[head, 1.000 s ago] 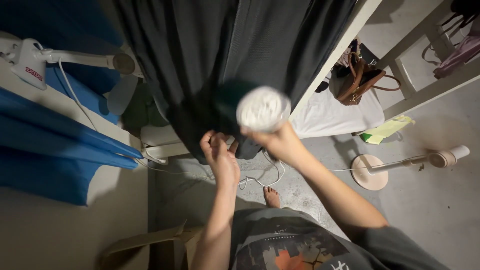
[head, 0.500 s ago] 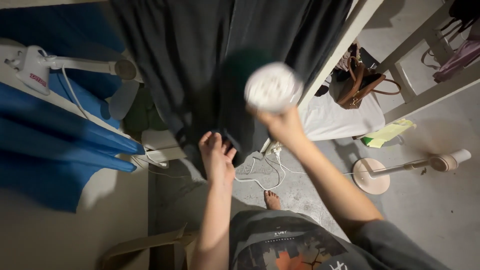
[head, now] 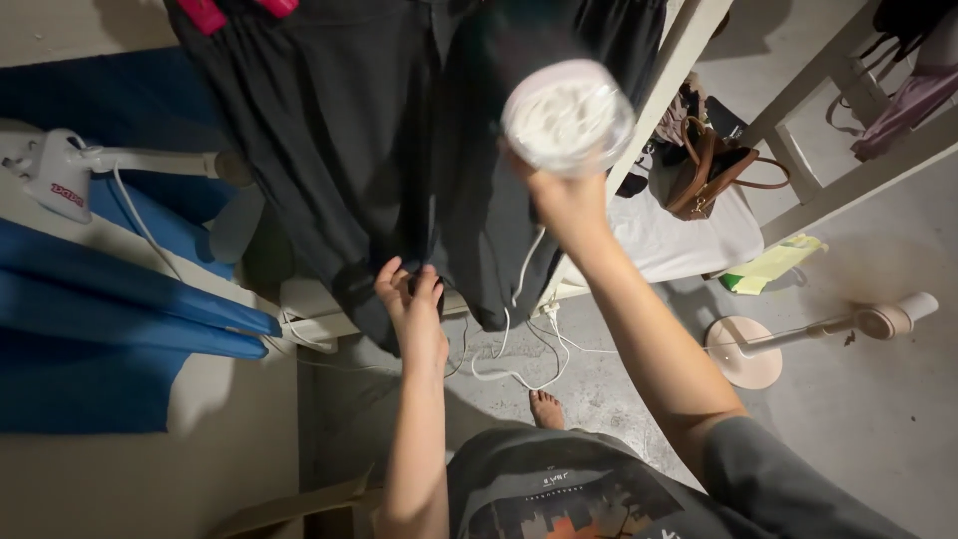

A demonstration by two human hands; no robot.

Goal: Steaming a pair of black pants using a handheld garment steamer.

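A dark grey garment point(head: 349, 130) hangs in front of me from a pink hanger point(head: 210, 12). My left hand point(head: 409, 309) pinches its lower hem and holds it taut. My right hand point(head: 564, 205) is raised and grips a handheld steamer point(head: 567, 115), which has a dark green body and a round white end facing me. It is blurred and close to the upper right part of the garment. Its white cord point(head: 509, 369) hangs down and loops on the floor.
To the left, blue cloth point(head: 110, 309) lies beside a white appliance arm point(head: 60, 175). At the right are a white frame post point(head: 679, 60), a brown handbag point(head: 704, 175), and a pale stand fan point(head: 743, 349) lying on the floor. My bare foot point(head: 546, 407) stands near the cord, with a cardboard box point(head: 289, 504) below.
My right hand has lifted the steamer higher up the garment. My left hand has shifted slightly left and kept hold of the hem. More of the garment's top and the hanger now show.
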